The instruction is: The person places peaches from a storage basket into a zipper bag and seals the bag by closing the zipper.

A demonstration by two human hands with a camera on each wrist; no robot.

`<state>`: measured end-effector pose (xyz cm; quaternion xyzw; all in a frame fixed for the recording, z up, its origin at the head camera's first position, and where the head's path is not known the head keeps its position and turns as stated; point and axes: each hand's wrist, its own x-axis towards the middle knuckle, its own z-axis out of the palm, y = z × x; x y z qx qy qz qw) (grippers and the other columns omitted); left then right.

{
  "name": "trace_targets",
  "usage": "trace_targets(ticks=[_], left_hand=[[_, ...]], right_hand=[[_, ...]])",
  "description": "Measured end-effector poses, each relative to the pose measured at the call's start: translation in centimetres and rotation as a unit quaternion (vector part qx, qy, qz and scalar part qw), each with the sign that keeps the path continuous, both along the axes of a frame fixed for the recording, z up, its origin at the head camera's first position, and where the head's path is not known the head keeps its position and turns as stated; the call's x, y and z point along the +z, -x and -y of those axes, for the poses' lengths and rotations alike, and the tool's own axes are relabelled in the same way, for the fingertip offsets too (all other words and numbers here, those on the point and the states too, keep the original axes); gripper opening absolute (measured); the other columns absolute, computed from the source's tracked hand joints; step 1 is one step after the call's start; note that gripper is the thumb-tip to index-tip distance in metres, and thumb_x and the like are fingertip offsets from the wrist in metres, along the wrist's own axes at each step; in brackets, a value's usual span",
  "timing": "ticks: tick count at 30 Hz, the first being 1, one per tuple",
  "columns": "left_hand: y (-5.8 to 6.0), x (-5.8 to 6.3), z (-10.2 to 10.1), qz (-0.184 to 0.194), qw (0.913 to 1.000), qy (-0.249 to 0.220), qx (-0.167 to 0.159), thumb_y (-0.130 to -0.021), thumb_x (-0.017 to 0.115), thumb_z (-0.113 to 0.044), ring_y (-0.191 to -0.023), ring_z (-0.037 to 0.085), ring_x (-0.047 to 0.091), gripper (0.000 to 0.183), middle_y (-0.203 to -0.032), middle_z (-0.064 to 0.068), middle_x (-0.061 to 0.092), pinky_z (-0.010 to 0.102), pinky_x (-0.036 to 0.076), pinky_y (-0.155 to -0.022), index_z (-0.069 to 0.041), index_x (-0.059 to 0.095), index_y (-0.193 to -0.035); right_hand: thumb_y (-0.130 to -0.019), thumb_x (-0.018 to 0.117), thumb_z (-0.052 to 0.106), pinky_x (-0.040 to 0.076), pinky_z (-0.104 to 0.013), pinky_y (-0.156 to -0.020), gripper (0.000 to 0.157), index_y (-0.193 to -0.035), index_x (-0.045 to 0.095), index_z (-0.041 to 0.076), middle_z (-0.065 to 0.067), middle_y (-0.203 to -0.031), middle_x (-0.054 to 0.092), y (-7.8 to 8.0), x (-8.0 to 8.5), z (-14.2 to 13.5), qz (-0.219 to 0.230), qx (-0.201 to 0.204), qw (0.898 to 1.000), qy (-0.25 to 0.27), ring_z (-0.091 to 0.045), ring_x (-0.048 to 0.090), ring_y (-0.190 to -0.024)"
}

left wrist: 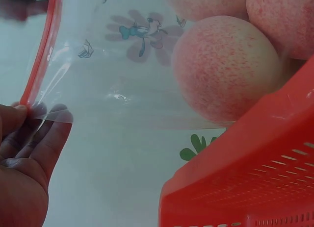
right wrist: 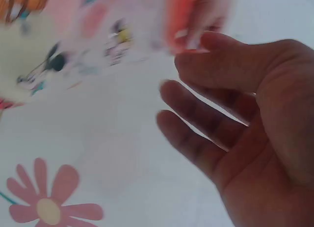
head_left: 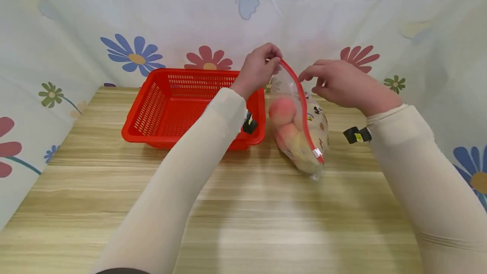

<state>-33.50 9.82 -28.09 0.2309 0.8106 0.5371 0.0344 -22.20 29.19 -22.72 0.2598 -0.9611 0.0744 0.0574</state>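
A clear zip bag with a red zip strip and small cartoon prints stands on the table, right of the basket. Several pink and yellow peaches fill its lower part. My left hand pinches the top corner of the bag at the far end of the strip. A white slider sits near the strip's other end. Close beside the upper strip is my right hand, fingers loosely bent and holding nothing; its fingertips hang apart in the right wrist view, where the strip is blurred.
A red plastic basket with slotted walls stands left of the bag, partly hidden behind my left forearm. The wood-grain table extends in front. A white curtain printed with flowers and a butterfly hangs behind.
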Motion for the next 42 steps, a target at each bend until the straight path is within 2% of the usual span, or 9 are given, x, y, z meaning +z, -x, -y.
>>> trace_targets(ticks=[5, 13, 20, 24, 27, 30, 34, 37, 42], left_hand=[[-0.2, -0.1, -0.1, 0.0, 1.0, -0.001, -0.008, -0.1, 0.052, -0.022, -0.094, 0.017, 0.06, 0.014, -0.108, 0.002, 0.061, 0.022, 0.054, -0.085, -0.016, 0.056, -0.112], [-0.3, -0.2, 0.0, 0.002, 0.9997, -0.02, -0.011, -0.1, 0.052, -0.02, -0.094, 0.016, 0.061, 0.015, -0.109, 0.003, 0.063, 0.023, 0.054, -0.087, -0.013, 0.056, -0.112], [-1.8, 0.1, 0.2, -0.067, 0.9958, 0.061, 0.017, -0.098, 0.055, -0.025, -0.097, 0.014, 0.064, 0.025, -0.119, 0.002, 0.063, 0.022, 0.056, -0.083, -0.017, 0.051, -0.121], [-3.8, 0.2, 0.4, -0.1, 0.9888, 0.105, 0.036, -0.095, 0.057, -0.026, -0.081, 0.014, 0.059, 0.017, -0.098, 0.002, 0.065, 0.02, 0.054, -0.071, -0.014, 0.055, -0.106], [-6.1, 0.4, 0.5, -0.087, 0.9855, 0.145, 0.014, -0.093, 0.056, -0.032, -0.064, 0.015, 0.053, 0.024, -0.072, 0.002, 0.059, 0.021, 0.047, -0.057, -0.012, 0.057, -0.081], [-9.1, 0.4, 0.4, -0.071, 0.9764, 0.197, -0.052, -0.093, 0.054, -0.049, -0.052, 0.015, 0.045, 0.047, -0.056, 0.002, 0.05, 0.024, 0.038, -0.049, -0.012, 0.054, -0.064], [-13.2, -0.2, 0.1, -0.077, 0.9514, 0.254, -0.156, -0.088, 0.05, -0.068, -0.044, 0.01, 0.038, 0.059, -0.048, -0.002, 0.044, 0.023, 0.028, -0.043, -0.016, 0.052, -0.059], [-15.1, -0.7, -0.1, -0.09, 0.9432, 0.253, -0.195, -0.09, 0.053, -0.062, -0.04, 0.008, 0.036, 0.052, -0.046, -0.004, 0.043, 0.021, 0.024, -0.04, -0.019, 0.053, -0.06], [-15.7, -1.4, -0.1, -0.105, 0.9463, 0.242, -0.187, -0.092, 0.057, -0.033, -0.043, 0.006, 0.035, 0.037, -0.047, -0.006, 0.04, 0.018, 0.023, -0.041, -0.016, 0.051, -0.06]], right_hand=[[-0.088, 0.055, -0.003, 0.053, -0.038, -0.071, 0.045, -0.127, 0.064, 0.017, -0.009, -0.107, 0.066, 2.5, -1.0, 0.4, -0.014, 0.015, 0.999, -0.031, -0.025, 0.059, -0.082], [-0.089, 0.063, 0.003, 0.055, -0.045, -0.085, 0.025, -0.112, 0.071, 0.008, -0.013, -0.107, 0.071, 3.6, -1.3, 1.1, -0.026, 0.025, 0.999, -0.024, -0.029, 0.065, -0.091], [-0.088, 0.069, 0.008, 0.055, -0.044, -0.084, 0.02, -0.107, 0.073, 0.008, -0.012, -0.1, 0.073, 3.6, -1.1, 1.0, -0.036, 0.035, 0.998, -0.033, -0.028, 0.067, -0.087], [-0.088, 0.069, 0.008, 0.055, -0.044, -0.085, 0.02, -0.107, 0.074, 0.007, -0.012, -0.1, 0.073, 3.7, -0.9, 1.1, -0.031, 0.036, 0.998, -0.037, -0.027, 0.068, -0.089], [-0.088, 0.068, 0.009, 0.055, -0.044, -0.085, 0.02, -0.108, 0.073, 0.007, -0.012, -0.101, 0.073, 3.8, -0.7, 1.1, -0.027, 0.035, 0.998, -0.041, -0.028, 0.068, -0.09], [-0.089, 0.068, 0.01, 0.055, -0.045, -0.086, 0.02, -0.109, 0.073, 0.006, -0.013, -0.102, 0.073, 3.7, -0.5, 1.3, -0.022, 0.037, 0.998, -0.046, -0.029, 0.068, -0.093], [-0.09, 0.067, 0.011, 0.055, -0.046, -0.086, 0.019, -0.107, 0.073, 0.005, -0.014, -0.102, 0.073, 3.5, -0.3, 1.2, -0.031, 0.041, 0.997, -0.051, -0.029, 0.068, -0.092], [-0.09, 0.067, 0.01, 0.055, -0.046, -0.086, 0.018, -0.106, 0.073, 0.004, -0.014, -0.101, 0.073, 3.4, -0.2, 1.0, -0.039, 0.039, 0.997, -0.049, -0.029, 0.068, -0.09], [-0.09, 0.066, 0.01, 0.053, -0.047, -0.087, 0.018, -0.104, 0.074, 0.004, -0.014, -0.1, 0.073, 3.2, 0.0, 0.5, -0.045, 0.035, 0.997, -0.048, -0.029, 0.068, -0.089]])
